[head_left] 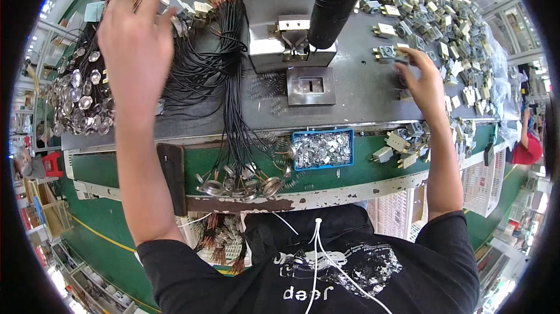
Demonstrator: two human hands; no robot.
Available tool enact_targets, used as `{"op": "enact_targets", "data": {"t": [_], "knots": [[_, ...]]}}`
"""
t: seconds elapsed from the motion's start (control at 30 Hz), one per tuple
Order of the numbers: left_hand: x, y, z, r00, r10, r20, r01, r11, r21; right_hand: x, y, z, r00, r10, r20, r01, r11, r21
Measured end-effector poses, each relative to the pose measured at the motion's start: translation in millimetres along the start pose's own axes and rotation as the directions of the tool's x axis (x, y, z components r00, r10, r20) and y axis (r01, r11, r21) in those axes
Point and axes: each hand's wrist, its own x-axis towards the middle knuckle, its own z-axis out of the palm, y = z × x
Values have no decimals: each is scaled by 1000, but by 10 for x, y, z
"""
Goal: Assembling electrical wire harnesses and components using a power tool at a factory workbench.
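Observation:
My left hand (137,46) is raised over the far left of the bench, fingers spread and holding nothing. Just past its fingertips lie grey and cream plug pieces (201,11), beside a bundle of black cables (233,81) with copper-coloured wire ends. On the right, my right hand (424,78) has thumb and forefinger around one end of a small grey-and-cream plug piece (384,53) on the bench. Between the hands stands a white bench press (262,16), with a steel block with a rectangular recess (311,95) in front of it.
A large pile of plug pieces (431,16) covers the far right. A blue tray (294,159) of small metal parts sits at the near edge. Round metal cable ends (245,186) lie left of it, with loose springs (262,86) above. A thick black hose (338,5) hangs over the press.

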Motion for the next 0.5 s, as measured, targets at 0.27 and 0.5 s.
{"op": "enact_targets", "data": {"t": [0.27, 0.5], "knots": [[-665, 757, -59, 735, 462, 496, -128, 814, -567, -302, -982, -142, 907, 82, 413, -414, 349, 841], [-803, 830, 59, 800, 388, 457, -100, 838, -537, -165, -1315, -148, 975, -125, 185, -42, 709, 704]]}}
